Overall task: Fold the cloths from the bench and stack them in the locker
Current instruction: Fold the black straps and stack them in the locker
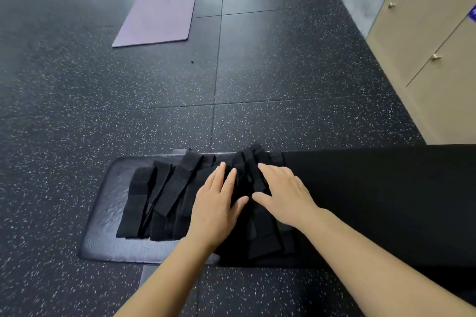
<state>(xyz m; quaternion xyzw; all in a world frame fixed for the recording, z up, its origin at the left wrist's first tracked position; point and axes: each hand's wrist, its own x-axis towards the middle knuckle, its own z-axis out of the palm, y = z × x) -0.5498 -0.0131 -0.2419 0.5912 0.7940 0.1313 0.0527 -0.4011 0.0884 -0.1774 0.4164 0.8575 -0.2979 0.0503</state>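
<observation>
Both palms lie flat, gripping nothing: my left hand [217, 204] and right hand [284, 194] press the black mesh cloths [164, 195] piled on the bench [105, 216], I judge to flatten a fold; the lockers [425, 38] stand closed, well apart at right.

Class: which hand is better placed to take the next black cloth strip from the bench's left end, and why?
Probably the left. The left hand lies flat beside those cloth strips; the right hand rests on the pile further right and would have to cross over.
</observation>
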